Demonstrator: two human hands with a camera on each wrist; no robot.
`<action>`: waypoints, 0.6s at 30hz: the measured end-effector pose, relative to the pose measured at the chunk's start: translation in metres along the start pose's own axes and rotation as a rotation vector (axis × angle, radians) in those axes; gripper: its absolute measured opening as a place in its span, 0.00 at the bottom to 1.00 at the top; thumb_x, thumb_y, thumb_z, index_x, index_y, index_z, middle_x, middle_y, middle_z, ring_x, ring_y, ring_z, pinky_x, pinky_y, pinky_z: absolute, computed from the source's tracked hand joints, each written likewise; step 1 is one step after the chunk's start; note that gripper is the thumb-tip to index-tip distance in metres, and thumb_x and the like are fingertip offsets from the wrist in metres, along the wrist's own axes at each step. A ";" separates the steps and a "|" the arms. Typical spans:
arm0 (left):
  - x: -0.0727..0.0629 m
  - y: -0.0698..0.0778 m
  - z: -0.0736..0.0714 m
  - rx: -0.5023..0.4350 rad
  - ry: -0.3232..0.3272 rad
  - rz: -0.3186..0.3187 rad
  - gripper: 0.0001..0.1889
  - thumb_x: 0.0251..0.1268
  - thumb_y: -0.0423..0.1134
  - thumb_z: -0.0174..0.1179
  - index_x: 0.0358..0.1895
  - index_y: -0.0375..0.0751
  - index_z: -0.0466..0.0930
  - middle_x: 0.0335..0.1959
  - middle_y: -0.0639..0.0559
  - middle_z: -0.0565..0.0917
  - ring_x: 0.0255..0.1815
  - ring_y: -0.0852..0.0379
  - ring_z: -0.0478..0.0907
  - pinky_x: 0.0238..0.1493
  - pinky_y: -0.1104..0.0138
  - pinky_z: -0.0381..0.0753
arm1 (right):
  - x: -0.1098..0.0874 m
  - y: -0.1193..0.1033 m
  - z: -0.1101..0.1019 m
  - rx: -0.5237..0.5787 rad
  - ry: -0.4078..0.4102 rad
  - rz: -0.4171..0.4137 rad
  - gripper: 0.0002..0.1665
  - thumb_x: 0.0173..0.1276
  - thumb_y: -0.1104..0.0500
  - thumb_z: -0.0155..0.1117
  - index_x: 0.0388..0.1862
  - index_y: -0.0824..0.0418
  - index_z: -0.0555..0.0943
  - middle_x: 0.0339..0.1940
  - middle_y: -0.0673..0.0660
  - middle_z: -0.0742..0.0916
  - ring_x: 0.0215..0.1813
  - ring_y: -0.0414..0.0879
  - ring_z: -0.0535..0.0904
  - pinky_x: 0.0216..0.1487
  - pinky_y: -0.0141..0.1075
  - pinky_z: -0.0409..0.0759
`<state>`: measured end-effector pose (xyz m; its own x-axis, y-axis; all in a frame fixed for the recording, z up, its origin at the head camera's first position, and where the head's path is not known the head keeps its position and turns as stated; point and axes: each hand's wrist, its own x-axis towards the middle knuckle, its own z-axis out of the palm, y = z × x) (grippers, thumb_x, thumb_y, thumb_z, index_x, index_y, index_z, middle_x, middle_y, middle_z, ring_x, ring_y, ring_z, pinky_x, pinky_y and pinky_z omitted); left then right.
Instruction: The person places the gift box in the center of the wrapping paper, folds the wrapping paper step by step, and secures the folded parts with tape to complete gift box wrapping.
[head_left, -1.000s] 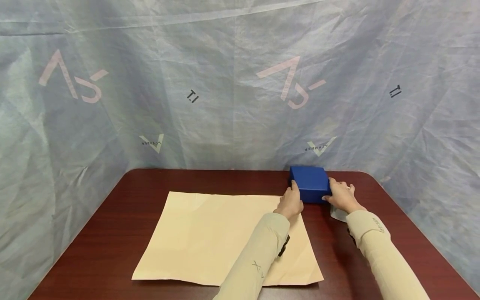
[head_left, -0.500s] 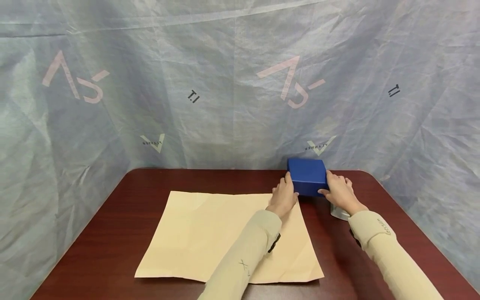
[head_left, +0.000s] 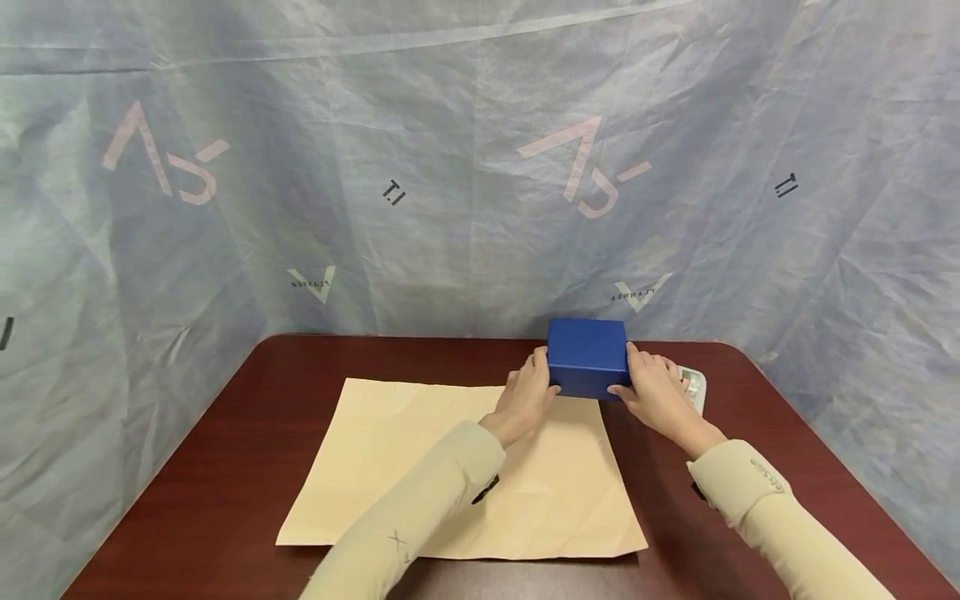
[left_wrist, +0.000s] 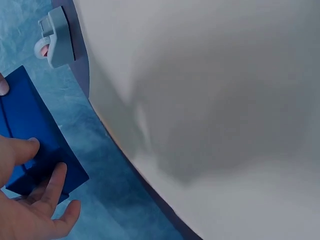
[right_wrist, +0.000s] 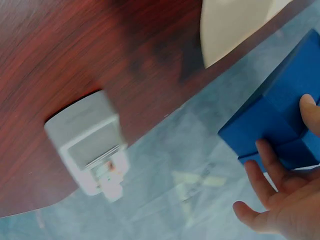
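Leftward moves the blue box (head_left: 587, 348), left hand (head_left: 524, 395) and right hand (head_left: 657, 392) clamped on opposite ends, likely to balance it.

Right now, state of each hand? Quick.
Left hand: gripping the blue box at its left side.
Right hand: gripping the same box at its right side.

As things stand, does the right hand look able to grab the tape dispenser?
Probably not without letting go: the right hand grips the blue box. Otherwise the way seems free; the tape dispenser stands close by.
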<state>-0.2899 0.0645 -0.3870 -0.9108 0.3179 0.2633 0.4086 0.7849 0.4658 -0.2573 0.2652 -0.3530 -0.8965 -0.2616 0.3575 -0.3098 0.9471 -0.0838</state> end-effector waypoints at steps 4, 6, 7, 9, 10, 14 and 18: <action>-0.013 -0.010 -0.016 -0.020 0.011 0.025 0.32 0.65 0.45 0.54 0.68 0.39 0.51 0.63 0.46 0.68 0.60 0.52 0.71 0.62 0.60 0.65 | -0.003 -0.017 0.001 0.016 0.045 -0.032 0.43 0.59 0.55 0.65 0.64 0.80 0.58 0.53 0.75 0.76 0.54 0.68 0.71 0.56 0.61 0.62; -0.020 -0.015 -0.025 -0.020 0.025 0.033 0.32 0.64 0.44 0.55 0.67 0.39 0.52 0.62 0.46 0.69 0.59 0.51 0.72 0.60 0.59 0.66 | -0.004 -0.026 0.001 0.028 0.057 -0.044 0.44 0.59 0.55 0.65 0.64 0.79 0.58 0.53 0.75 0.76 0.55 0.67 0.71 0.56 0.61 0.62; -0.024 -0.017 -0.029 -0.016 0.032 0.036 0.32 0.64 0.44 0.56 0.66 0.39 0.53 0.61 0.46 0.70 0.58 0.51 0.73 0.60 0.59 0.67 | -0.004 -0.030 0.001 0.040 0.061 -0.048 0.44 0.58 0.55 0.66 0.64 0.79 0.59 0.53 0.74 0.76 0.55 0.67 0.71 0.56 0.61 0.62; -0.032 -0.023 -0.039 -0.015 0.038 0.043 0.31 0.63 0.44 0.56 0.65 0.39 0.54 0.61 0.45 0.71 0.56 0.51 0.74 0.59 0.58 0.68 | -0.004 -0.040 0.002 0.063 0.065 -0.058 0.44 0.58 0.55 0.67 0.64 0.79 0.59 0.54 0.74 0.76 0.56 0.67 0.71 0.57 0.60 0.61; -0.036 -0.026 -0.043 -0.015 0.041 0.050 0.31 0.63 0.43 0.57 0.65 0.39 0.54 0.60 0.44 0.71 0.54 0.51 0.75 0.58 0.58 0.69 | -0.004 -0.045 0.002 0.072 0.065 -0.062 0.44 0.58 0.54 0.67 0.64 0.79 0.59 0.54 0.73 0.77 0.56 0.66 0.71 0.57 0.60 0.61; -0.055 -0.039 -0.060 -0.014 0.057 0.074 0.31 0.62 0.41 0.58 0.64 0.37 0.55 0.59 0.42 0.72 0.49 0.52 0.78 0.52 0.59 0.74 | -0.007 -0.065 0.004 0.082 0.076 -0.098 0.44 0.57 0.54 0.67 0.63 0.79 0.61 0.52 0.71 0.78 0.56 0.65 0.71 0.58 0.58 0.62; -0.074 -0.051 -0.073 -0.015 0.076 0.099 0.30 0.60 0.38 0.60 0.62 0.36 0.56 0.57 0.42 0.73 0.48 0.51 0.79 0.46 0.61 0.77 | -0.011 -0.084 0.007 0.083 0.088 -0.144 0.44 0.56 0.54 0.68 0.63 0.78 0.62 0.52 0.70 0.79 0.55 0.62 0.72 0.58 0.56 0.64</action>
<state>-0.2390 -0.0376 -0.3684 -0.8590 0.3519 0.3718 0.4979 0.7431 0.4471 -0.2238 0.1877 -0.3567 -0.8112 -0.3722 0.4510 -0.4608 0.8817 -0.1011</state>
